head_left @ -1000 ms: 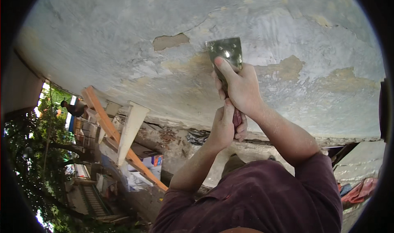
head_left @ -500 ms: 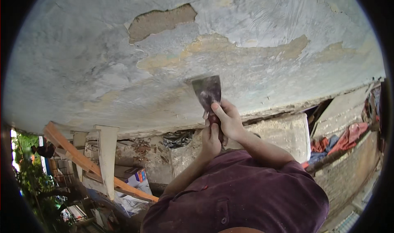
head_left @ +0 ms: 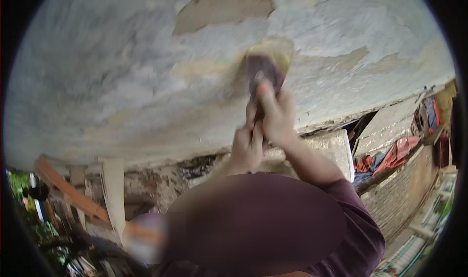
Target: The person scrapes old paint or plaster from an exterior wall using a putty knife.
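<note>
Both my hands are wrapped around the handle of a broad scraper (head_left: 263, 71), smeared by motion. My right hand (head_left: 279, 116) grips higher up, its thumb lying along the handle toward the blade. Lower down, my left hand (head_left: 247, 148) is closed around the handle's end, just beside the right. The blade is against or very close to the wall (head_left: 122, 67), whose pale blue-grey paint is flaking. Over the blade lies a yellowish patch (head_left: 278, 45), and beyond it a bare grey-brown patch (head_left: 224, 13) where the coating is gone.
At the left, an orange-brown wooden beam (head_left: 73, 191) slants past a pale upright post (head_left: 114, 194). On the right are red and blue cloths (head_left: 392, 157) beside a pale slab (head_left: 336, 152) and a brick wall (head_left: 397, 204). Black plastic (head_left: 199, 168) lies at the wall's foot.
The scraper and both hands have moved up the wall and slightly right, onto the yellowish patch. My arms are stretched further out. The whole view has shifted and tilted somewhat.
</note>
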A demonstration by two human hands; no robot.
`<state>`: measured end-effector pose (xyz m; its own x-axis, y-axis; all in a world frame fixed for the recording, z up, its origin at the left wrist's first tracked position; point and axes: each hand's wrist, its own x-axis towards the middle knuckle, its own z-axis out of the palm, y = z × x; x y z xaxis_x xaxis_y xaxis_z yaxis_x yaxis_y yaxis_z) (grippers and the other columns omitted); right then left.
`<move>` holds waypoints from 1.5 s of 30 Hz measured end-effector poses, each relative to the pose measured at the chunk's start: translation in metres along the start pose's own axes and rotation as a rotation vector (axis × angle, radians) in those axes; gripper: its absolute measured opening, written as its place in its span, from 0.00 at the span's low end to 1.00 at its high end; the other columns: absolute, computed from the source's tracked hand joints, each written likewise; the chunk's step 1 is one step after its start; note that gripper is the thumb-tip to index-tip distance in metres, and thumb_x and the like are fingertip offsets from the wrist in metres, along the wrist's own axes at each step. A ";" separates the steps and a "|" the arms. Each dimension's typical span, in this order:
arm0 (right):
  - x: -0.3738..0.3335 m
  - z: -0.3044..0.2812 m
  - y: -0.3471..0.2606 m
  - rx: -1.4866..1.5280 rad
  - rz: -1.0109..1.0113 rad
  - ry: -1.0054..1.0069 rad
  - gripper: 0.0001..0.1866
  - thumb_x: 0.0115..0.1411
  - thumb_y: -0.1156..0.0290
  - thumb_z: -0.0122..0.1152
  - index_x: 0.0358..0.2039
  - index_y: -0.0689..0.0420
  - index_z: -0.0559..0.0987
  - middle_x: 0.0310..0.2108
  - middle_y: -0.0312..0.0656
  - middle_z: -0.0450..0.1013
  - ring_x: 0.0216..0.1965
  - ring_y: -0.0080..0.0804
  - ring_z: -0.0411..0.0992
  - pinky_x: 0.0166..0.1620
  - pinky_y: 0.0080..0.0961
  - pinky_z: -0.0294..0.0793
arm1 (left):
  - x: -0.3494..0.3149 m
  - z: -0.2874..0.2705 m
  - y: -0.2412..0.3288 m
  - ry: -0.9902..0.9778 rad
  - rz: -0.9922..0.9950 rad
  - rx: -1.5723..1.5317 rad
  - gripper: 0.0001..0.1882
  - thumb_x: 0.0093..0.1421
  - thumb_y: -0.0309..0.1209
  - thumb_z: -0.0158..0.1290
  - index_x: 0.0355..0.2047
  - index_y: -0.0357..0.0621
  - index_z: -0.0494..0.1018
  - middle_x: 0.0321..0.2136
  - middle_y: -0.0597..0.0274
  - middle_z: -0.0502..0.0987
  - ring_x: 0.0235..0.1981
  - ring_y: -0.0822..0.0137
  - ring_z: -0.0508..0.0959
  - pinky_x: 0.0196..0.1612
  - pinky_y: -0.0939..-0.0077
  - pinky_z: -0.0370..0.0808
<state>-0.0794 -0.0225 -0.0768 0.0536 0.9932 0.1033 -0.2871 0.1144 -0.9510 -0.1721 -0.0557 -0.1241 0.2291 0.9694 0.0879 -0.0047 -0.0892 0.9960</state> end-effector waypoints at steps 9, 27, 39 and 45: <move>-0.024 0.007 0.075 -0.289 -0.059 -0.198 0.19 0.64 0.60 0.43 0.27 0.64 0.71 0.23 0.40 0.71 0.27 0.24 0.68 0.30 0.21 0.67 | -0.045 -0.061 -0.057 0.023 -0.091 0.070 0.17 0.62 0.35 0.43 0.45 0.33 0.69 0.17 0.50 0.70 0.19 0.72 0.68 0.23 0.73 0.66; -0.050 -0.092 0.207 -0.992 0.502 -0.492 0.17 0.59 0.62 0.51 0.26 0.65 0.74 0.20 0.43 0.74 0.22 0.26 0.73 0.26 0.23 0.69 | -0.154 -0.090 -0.161 0.652 -0.371 -0.454 0.06 0.63 0.31 0.41 0.33 0.42 0.63 0.17 0.68 0.65 0.14 0.78 0.65 0.16 0.82 0.62; -0.074 -0.173 0.239 -0.984 0.572 -0.618 0.16 0.56 0.62 0.53 0.26 0.65 0.76 0.20 0.45 0.74 0.23 0.30 0.73 0.29 0.26 0.69 | -0.207 -0.049 -0.122 1.029 -0.552 -0.101 0.11 0.58 0.33 0.48 0.22 0.42 0.65 0.10 0.69 0.64 0.07 0.78 0.62 0.10 0.80 0.57; -0.058 -0.179 0.251 -1.000 0.500 -0.641 0.17 0.56 0.61 0.53 0.27 0.66 0.75 0.20 0.45 0.75 0.21 0.30 0.73 0.29 0.26 0.70 | -0.231 -0.068 -0.125 1.300 -0.442 -0.079 0.12 0.58 0.34 0.48 0.20 0.44 0.64 0.08 0.69 0.63 0.06 0.77 0.62 0.09 0.81 0.56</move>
<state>0.0168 -0.0556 -0.3738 -0.3980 0.7879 -0.4699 0.7100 -0.0599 -0.7016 -0.2903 -0.2530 -0.2680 -0.8415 0.4313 -0.3254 -0.2348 0.2505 0.9392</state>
